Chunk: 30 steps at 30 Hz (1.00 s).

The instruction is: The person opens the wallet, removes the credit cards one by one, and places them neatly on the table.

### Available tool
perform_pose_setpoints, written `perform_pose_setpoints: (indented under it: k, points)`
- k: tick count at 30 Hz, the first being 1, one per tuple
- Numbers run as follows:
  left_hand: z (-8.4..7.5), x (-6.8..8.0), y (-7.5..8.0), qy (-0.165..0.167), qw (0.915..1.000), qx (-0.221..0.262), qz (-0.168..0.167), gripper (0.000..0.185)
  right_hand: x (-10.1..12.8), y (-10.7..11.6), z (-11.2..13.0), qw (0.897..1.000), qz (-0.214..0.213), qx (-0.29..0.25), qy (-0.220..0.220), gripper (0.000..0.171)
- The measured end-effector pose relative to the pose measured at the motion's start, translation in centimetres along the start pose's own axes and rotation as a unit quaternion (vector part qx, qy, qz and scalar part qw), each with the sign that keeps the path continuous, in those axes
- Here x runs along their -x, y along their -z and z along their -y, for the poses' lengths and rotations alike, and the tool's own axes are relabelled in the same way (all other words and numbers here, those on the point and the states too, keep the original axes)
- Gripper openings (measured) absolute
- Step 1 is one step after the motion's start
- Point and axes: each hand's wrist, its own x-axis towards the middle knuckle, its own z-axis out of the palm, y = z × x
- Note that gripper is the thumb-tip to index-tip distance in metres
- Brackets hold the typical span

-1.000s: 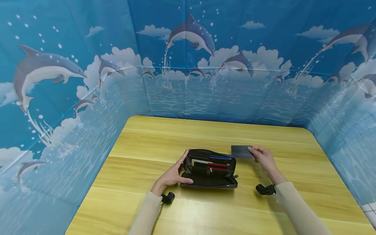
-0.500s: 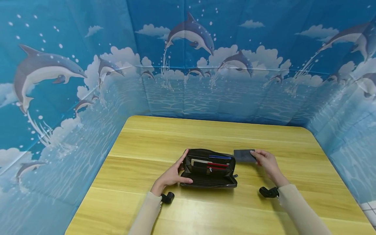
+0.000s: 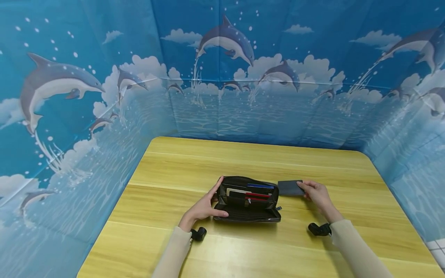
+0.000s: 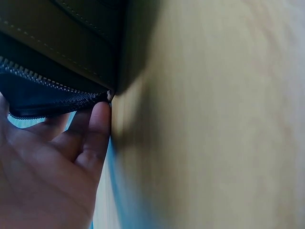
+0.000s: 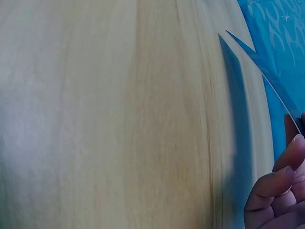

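A black zip-around wallet (image 3: 240, 214) lies unzipped and spread wide on the wooden table. Blue, red and pale cards (image 3: 259, 196) stick out of its inner slots. My left hand (image 3: 204, 206) grips the wallet's left end, thumb on the near flap and a finger along the far one. In the left wrist view, fingertips (image 4: 100, 114) sit at the end of the zip. Just off the wallet's far right corner, my right hand (image 3: 316, 194) pinches a thin dark grey card (image 3: 289, 187) by its right edge. The right wrist view shows this card (image 5: 264, 71) nearly edge-on, above its shadow.
The light wooden table (image 3: 222, 251) has rounded far corners. A blue dolphin-print curtain (image 3: 222, 112) hangs close behind it and along both sides. A zip pull (image 3: 279, 208) juts from the wallet's right side.
My right hand has brought the grey card a little nearer to me and slightly rightward. The left hand and the wallet have stayed in place.
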Motion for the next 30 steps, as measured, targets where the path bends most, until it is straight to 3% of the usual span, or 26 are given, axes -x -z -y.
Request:
perform_pose_setpoints:
  k: [11, 20, 30]
  points:
    - [0.03, -0.03, 0.03, -0.005, 1.0000, 0.000, 0.000, 0.113, 0.13, -0.04, 0.02, 1.000, -0.002, 0.010, -0.013, 0.043]
    - [-0.19, -0.07, 0.15, 0.005, 1.0000, -0.003, 0.000, 0.112, -0.12, 0.04, 0.04, 0.999, 0.002, 0.039, -0.018, 0.053]
    - [-0.28, -0.02, 0.14, -0.003, 1.0000, 0.002, 0.003, 0.112, -0.16, 0.21, -0.29, 0.997, 0.003, 0.069, -0.030, 0.053]
